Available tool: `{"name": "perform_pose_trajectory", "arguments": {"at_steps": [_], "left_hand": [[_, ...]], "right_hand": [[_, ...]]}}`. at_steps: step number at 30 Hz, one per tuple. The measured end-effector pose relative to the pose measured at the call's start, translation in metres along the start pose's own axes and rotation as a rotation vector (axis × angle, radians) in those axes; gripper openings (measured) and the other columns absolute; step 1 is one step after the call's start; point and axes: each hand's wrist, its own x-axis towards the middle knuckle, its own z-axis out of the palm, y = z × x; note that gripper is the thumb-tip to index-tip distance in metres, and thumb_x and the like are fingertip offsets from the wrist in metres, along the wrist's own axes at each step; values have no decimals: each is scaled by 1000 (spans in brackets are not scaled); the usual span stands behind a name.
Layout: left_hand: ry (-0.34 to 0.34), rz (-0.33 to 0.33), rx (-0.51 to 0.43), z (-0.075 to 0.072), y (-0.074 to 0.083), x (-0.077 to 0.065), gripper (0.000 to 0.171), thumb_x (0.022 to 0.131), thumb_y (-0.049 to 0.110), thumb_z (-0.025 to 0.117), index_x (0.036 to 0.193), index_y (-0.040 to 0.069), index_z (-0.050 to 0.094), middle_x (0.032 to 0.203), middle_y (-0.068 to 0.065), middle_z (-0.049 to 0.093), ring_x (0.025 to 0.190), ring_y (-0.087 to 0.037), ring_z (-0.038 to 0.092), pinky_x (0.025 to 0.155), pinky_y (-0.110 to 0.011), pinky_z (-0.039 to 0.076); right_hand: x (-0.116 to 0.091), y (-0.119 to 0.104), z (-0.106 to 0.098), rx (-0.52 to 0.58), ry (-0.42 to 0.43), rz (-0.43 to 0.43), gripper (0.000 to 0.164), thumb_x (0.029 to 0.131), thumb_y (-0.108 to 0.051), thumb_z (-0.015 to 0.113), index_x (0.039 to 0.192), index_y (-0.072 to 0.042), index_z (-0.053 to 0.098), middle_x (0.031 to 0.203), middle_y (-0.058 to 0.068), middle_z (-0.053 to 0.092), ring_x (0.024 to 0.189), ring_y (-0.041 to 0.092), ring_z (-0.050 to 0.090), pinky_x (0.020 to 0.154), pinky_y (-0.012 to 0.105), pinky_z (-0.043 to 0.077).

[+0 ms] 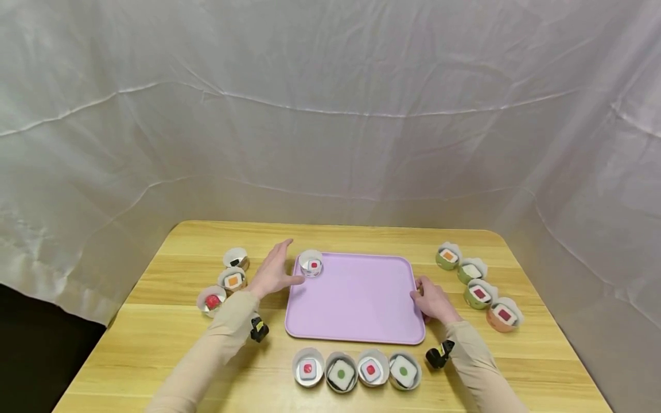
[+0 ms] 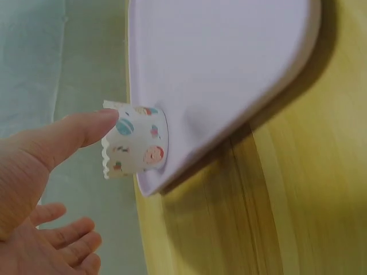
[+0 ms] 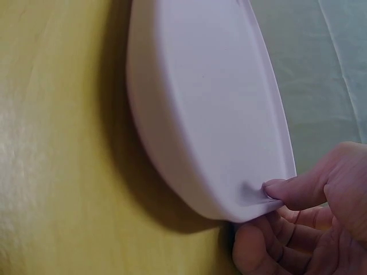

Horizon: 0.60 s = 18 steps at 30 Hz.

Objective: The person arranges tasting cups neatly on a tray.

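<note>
A lilac tray (image 1: 356, 298) lies on the wooden table. In its far left corner stands a paper cup (image 1: 311, 263) that holds a white piece with a red centre; the left wrist view shows printed pictures on the cup's outside (image 2: 135, 140). My left hand (image 1: 273, 272) is just left of that cup, fingers apart and nothing held. In the left wrist view its thumb overlaps the cup's side; whether they touch I cannot tell. My right hand (image 1: 432, 299) pinches the tray's right edge, with the thumb (image 3: 295, 189) on top and the fingers curled underneath.
At the left stand three paper cups, one with a red piece (image 1: 212, 302). Several cups, among them a green one (image 1: 448, 256), form a slanting line at the right. A row of several more, one with a green-centred piece (image 1: 341, 374), stands before the tray. Pale curtains (image 1: 330, 143) hang behind.
</note>
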Motion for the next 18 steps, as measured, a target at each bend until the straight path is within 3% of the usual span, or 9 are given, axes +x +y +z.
{"name": "perform_pose_trajectory", "arguments": {"at_steps": [8, 18], "left_hand": [[37, -17, 51, -15, -9, -2, 106, 76, 22, 87, 157, 1, 21, 160, -28, 29, 146, -48, 34, 121, -63, 28], [111, -96, 113, -32, -33, 1, 101, 78, 20, 85, 155, -2, 23, 158, -31, 31, 144, -50, 34, 123, -62, 25]], "right_hand": [[0, -1, 0, -11, 0, 3, 22, 100, -16, 51, 114, 0, 47, 78, 12, 59, 48, 19, 58, 44, 29, 51], [-1, -2, 0, -9, -5, -2, 21, 101, -16, 51, 113, 0, 47, 77, 12, 59, 48, 18, 58, 43, 28, 51]]}}
